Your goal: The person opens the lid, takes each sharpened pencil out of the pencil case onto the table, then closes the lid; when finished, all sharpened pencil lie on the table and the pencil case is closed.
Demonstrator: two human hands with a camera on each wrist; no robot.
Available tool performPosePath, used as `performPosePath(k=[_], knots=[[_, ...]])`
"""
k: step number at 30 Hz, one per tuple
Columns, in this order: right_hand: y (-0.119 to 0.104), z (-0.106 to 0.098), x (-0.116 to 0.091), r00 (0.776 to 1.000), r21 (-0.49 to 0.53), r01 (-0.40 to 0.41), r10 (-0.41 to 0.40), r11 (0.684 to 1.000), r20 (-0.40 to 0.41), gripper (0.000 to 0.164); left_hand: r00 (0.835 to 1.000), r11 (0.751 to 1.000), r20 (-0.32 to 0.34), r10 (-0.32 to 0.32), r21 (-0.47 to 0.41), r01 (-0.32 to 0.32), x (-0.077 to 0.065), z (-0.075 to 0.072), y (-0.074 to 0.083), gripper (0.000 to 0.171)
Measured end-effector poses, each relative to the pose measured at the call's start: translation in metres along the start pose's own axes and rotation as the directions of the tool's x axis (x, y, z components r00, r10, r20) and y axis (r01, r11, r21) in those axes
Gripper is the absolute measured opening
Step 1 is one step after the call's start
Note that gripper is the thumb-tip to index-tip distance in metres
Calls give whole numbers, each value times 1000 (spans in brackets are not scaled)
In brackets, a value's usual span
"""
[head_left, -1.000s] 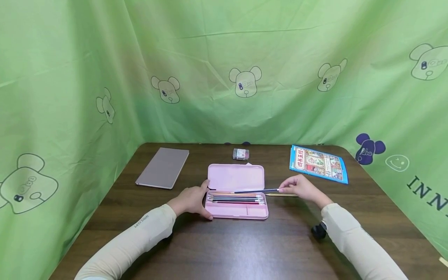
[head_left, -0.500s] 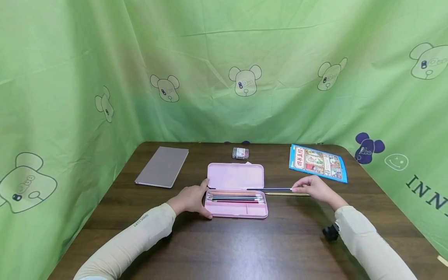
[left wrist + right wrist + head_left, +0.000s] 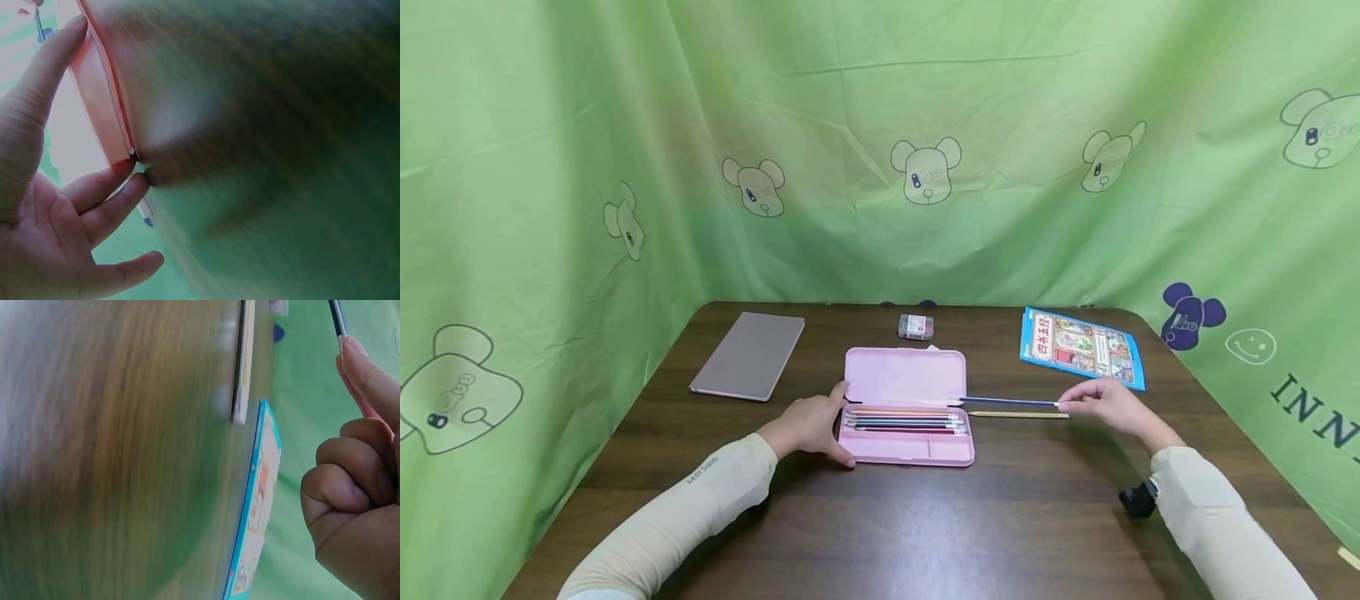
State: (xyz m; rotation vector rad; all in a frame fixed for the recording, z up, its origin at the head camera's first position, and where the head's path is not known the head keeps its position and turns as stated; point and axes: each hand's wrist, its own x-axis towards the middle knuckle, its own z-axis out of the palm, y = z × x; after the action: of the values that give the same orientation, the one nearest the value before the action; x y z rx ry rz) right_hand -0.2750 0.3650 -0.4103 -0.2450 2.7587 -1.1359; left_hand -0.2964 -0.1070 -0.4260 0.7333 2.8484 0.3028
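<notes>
An open pink pencil case [image 3: 904, 377] lies mid-table with its lid folded back; several pencils [image 3: 906, 422] fill its rear compartment. My left hand [image 3: 808, 425] grips the case's left end, thumb at the front edge and fingers toward the hinge; the left wrist view shows the thumb [image 3: 53, 62] along its side. Between thumb and forefinger, my right hand [image 3: 1108, 406] pinches the whitish end of a dark blue pencil [image 3: 1011, 402]. That pencil reaches left to the case's hinge side, above the table. A yellowish pencil [image 3: 1018, 414] lies just right of the case.
A grey notebook [image 3: 750, 357] lies at the back left. Behind the case sits a small clear box [image 3: 916, 327] with a label. At the back right is a blue-edged illustrated booklet [image 3: 1082, 348]. A green curtain [image 3: 850, 250] hangs around the wooden table [image 3: 910, 533].
My right hand has moved right, drawing the dark blue pencil from over the case to beside it. More of the yellowish pencil shows. The left hand has stayed in place.
</notes>
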Motion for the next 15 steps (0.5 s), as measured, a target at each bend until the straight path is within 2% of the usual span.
performPosePath(k=[10,15], knots=[[20,-12,-7,1000,-40,8,-8,999,-23,28,1000,1000,-2,11,-6,-11,-1,0,0,126],[25,-17,-7,1000,-37,12,-12,999,9,29,1000,1000,-7,10,-15,-10,-1,-2,0,125]])
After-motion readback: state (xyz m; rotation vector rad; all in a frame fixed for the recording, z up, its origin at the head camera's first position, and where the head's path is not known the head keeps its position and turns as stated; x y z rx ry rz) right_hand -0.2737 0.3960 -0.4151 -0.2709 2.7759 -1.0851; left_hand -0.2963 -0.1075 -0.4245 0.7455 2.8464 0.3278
